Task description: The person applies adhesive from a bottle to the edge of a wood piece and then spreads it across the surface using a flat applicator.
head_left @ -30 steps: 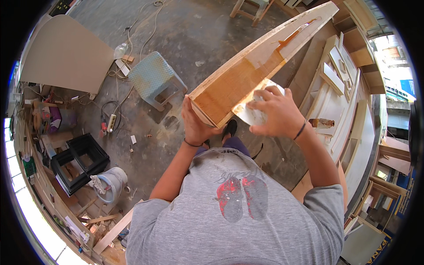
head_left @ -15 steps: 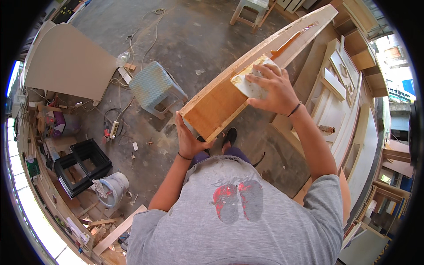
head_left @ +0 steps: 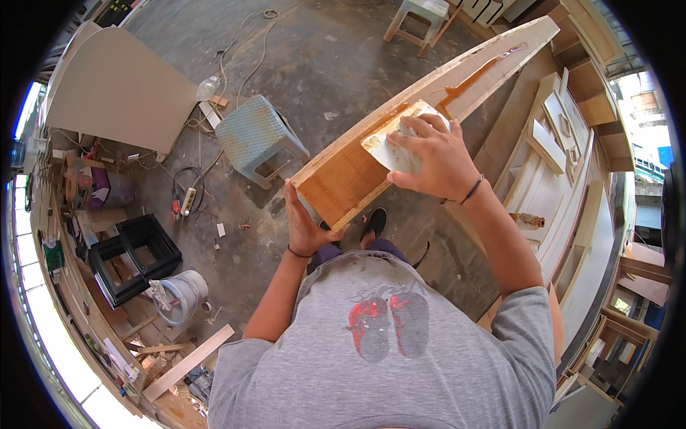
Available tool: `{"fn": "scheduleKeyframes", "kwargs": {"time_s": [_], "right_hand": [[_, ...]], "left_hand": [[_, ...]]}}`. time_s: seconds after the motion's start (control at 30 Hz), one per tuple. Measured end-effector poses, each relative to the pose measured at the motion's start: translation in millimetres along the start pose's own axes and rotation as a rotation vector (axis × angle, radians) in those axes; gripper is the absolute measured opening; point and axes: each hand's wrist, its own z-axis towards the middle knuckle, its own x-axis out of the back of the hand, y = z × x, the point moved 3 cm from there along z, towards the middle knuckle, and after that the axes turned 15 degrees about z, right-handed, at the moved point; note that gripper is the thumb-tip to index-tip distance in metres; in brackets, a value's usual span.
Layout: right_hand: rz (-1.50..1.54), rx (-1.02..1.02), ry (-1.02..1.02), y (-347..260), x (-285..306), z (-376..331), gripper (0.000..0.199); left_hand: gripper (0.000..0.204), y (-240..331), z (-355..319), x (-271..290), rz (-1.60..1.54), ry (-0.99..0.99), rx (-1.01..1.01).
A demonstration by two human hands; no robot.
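Observation:
A long wooden panel (head_left: 339,184) with raised edges slants from near my body to the far right. My left hand (head_left: 307,230) grips its near end, fingers along the left side and thumb at the end edge. My right hand (head_left: 437,159) is closed over a white flat spreader (head_left: 388,156) with brownish smears, pressed against the panel's face. Between the spreader and my left hand the face looks wet and orange-brown. Beyond the spreader, a thick streak of amber glue (head_left: 468,81) lies on a paler stretch. The panel's underside is hidden.
A pale blue plastic stool (head_left: 254,132) stands left of the panel, near loose cables and a power strip (head_left: 188,201). A black frame (head_left: 136,254) and a white bucket (head_left: 187,293) sit lower left. Stacked wooden panels (head_left: 550,171) line the right; another stool (head_left: 418,21) is far off.
My right hand has drawn the spreader a little along the panel toward its near end, uncovering more of the glue streak's near part. My left hand keeps its grip.

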Motion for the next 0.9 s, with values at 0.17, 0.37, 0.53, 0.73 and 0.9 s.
{"fn": "scheduleKeyframes", "kwargs": {"time_s": [0.17, 0.37, 0.53, 0.73, 0.9], "right_hand": [[0.005, -0.019, -0.027, 5.4, -10.3, 13.7, 0.060], [-0.008, -0.092, -0.100, -0.7, -3.6, 11.4, 0.060], [-0.007, -0.066, -0.087, 6.6, -3.2, 17.7, 0.060], [-0.012, -0.123, -0.182, 2.6, 4.9, 9.7, 0.060], [-0.005, -0.164, -0.253, 3.4, 16.0, -25.5, 0.059]], "left_hand": [[0.146, 2.6, 1.2, -2.5, -0.020, 0.028, -0.013], [0.146, 2.0, 0.7, -0.2, 0.018, 0.018, 0.009], [0.146, 1.2, -0.3, -4.6, 0.007, 0.042, -0.011], [0.145, 0.5, 1.7, 0.0, -0.004, 0.030, 0.016], [0.145, -1.1, 0.8, -0.4, 0.002, 0.023, 0.009]]}}
